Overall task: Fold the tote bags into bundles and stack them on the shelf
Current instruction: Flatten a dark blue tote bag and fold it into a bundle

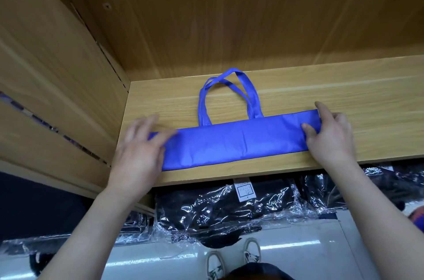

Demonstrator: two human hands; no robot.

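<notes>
- Wooden shelf [358, 96]: a pale board set in a wooden case, with a back panel behind it and a side wall to the left.
- Plastic-wrapped dark packs [220, 213]: lying below the shelf's front edge, on a lower level.
- Tote bag [234, 142]: blue, folded into one long flat strip. It lies on the shelf close to the front edge, running left to right and slightly askew, between the two hands.
- Left hand [140, 149]: laid over the strip's left end, fingers spread and blurred. Whether it grips the fabric cannot be told.
- Right hand [330, 133]: holds the strip's right end, thumb on top of the fabric, index finger reaching past the far edge, other fingers curled at the end.
- Handles [229, 91]: two blue loops, crossed, lying flat on the board behind the strip, toward the back panel.
- Shoes [234, 259]: a white pair on the pale floor, directly below.
- White label [246, 191]: on one pack, just under the shelf edge.
</notes>
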